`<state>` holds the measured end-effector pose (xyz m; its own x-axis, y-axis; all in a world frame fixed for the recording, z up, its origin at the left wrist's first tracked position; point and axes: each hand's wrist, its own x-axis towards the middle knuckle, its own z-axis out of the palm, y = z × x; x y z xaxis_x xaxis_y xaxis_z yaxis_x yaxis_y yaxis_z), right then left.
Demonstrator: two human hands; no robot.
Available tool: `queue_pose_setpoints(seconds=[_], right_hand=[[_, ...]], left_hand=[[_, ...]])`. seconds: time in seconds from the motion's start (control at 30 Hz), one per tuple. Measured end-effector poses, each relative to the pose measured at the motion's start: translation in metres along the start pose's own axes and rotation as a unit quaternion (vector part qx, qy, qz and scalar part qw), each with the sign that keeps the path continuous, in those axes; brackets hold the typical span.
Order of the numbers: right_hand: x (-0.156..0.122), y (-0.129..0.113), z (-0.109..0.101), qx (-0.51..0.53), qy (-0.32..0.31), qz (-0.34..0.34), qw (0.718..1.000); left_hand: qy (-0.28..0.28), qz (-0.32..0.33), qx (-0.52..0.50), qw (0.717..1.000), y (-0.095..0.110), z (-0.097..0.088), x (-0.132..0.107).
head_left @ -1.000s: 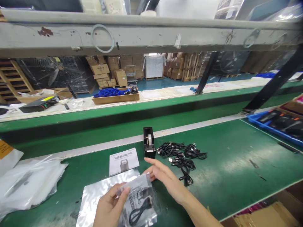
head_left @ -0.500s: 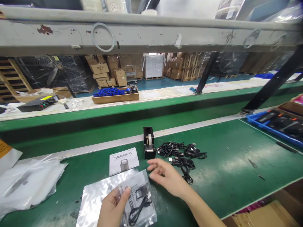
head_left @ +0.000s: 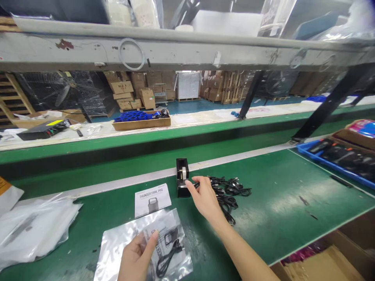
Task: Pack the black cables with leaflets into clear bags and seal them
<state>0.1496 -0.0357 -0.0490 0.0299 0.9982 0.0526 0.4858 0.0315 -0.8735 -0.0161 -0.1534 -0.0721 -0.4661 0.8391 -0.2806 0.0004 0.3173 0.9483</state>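
My left hand (head_left: 137, 253) pinches a clear plastic bag (head_left: 175, 255) between thumb and fingers. Inside it are a coiled black cable (head_left: 168, 259) and a printed leaflet. Under that bag lie more silvery clear bags (head_left: 109, 242). My right hand (head_left: 206, 199) reaches to the front of the black tape dispenser (head_left: 182, 191), thumb and forefinger slightly apart at its tape end; whether they touch the tape is unclear. Several bundled black cables (head_left: 231, 201) lie just beyond and right of this hand, partly covered by it. A "Thunder Trail Pro" leaflet (head_left: 152, 197) rests left of the dispenser.
A pile of clear bags (head_left: 38, 230) lies at the left. On the right stands a blue tray (head_left: 310, 154) of dark items. Behind the green bench, a ledge holds a cardboard tray (head_left: 143, 124) of blue rings. A grey shelf beam (head_left: 175, 52) crosses overhead.
My right hand has moved up and slightly left, from beside the bag to the tape dispenser. My left hand still holds the bag. The view has tilted slightly.
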Motion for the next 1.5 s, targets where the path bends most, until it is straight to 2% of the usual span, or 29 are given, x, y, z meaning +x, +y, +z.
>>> queue_pose_setpoints(seconds=[0.13, 0.27, 0.37, 0.47, 0.63, 0.67, 0.73, 0.8, 0.83, 0.87, 0.9, 1.0, 1.1, 1.2, 1.27, 1.33, 1.4, 1.5], right_hand=[[0.023, -0.006, 0.007, 0.027, -0.071, 0.036, 0.996], [0.021, -0.010, 0.014, 0.088, -0.092, 0.049, 0.991], [0.009, -0.011, 0.019, 0.117, -0.085, 0.026, 0.989], [-0.002, -0.006, 0.022, 0.102, -0.060, 0.000, 0.993], [-0.022, 0.000, 0.010, 0.031, -0.006, -0.037, 0.999], [-0.030, -0.002, 0.006, 0.032, -0.026, -0.049, 0.998], [-0.046, -0.010, 0.001, 0.090, -0.140, -0.037, 0.985], [-0.062, -0.018, 0.004, 0.190, -0.284, 0.027, 0.940], [-0.068, -0.020, 0.008, 0.228, -0.321, 0.060, 0.917], [-0.072, -0.022, 0.012, 0.250, -0.332, 0.083, 0.906], [-0.075, -0.022, 0.018, 0.255, -0.323, 0.097, 0.906], [-0.075, -0.018, 0.031, 0.203, -0.304, 0.115, 0.924], [-0.072, -0.014, 0.033, 0.085, -0.320, 0.075, 0.941], [-0.072, -0.012, 0.030, -0.069, -0.250, 0.007, 0.966], [-0.074, -0.009, 0.027, -0.145, -0.213, -0.011, 0.966], [-0.075, -0.006, 0.021, -0.174, -0.221, -0.026, 0.959], [-0.076, -0.004, 0.013, -0.161, -0.262, -0.047, 0.950], [-0.073, -0.007, 0.005, -0.131, -0.291, -0.097, 0.943]], left_hand=[[0.008, 0.016, 0.008, 1.000, -0.004, -0.002, 0.001], [0.001, 0.002, 0.009, 1.000, -0.006, -0.005, 0.001], [-0.005, -0.014, -0.012, 1.000, -0.005, -0.007, 0.000], [-0.009, -0.019, -0.038, 0.999, -0.001, -0.007, -0.002], [0.008, -0.021, -0.066, 0.998, 0.005, -0.006, -0.005], [0.011, -0.017, -0.070, 0.997, 0.005, -0.006, -0.005], [0.017, 0.000, -0.071, 0.997, 0.006, -0.005, -0.005], [0.031, 0.027, -0.039, 0.998, 0.007, -0.003, -0.007], [0.041, 0.040, -0.012, 0.998, 0.008, -0.001, -0.009], [0.050, 0.050, 0.014, 0.997, 0.009, 0.000, -0.011], [0.058, 0.058, 0.034, 0.996, 0.011, 0.002, -0.014], [0.068, 0.064, 0.049, 0.994, 0.014, 0.005, -0.022], [0.058, 0.037, 0.054, 0.996, 0.010, 0.002, -0.024], [0.037, -0.008, 0.007, 0.999, 0.001, -0.005, -0.019], [0.036, -0.038, -0.054, 0.997, -0.004, -0.008, -0.014], [0.041, -0.063, -0.107, 0.991, -0.005, -0.013, -0.012], [0.052, -0.078, -0.127, 0.987, -0.006, -0.022, -0.011], [0.100, -0.056, -0.076, 0.991, -0.007, -0.049, -0.019]])
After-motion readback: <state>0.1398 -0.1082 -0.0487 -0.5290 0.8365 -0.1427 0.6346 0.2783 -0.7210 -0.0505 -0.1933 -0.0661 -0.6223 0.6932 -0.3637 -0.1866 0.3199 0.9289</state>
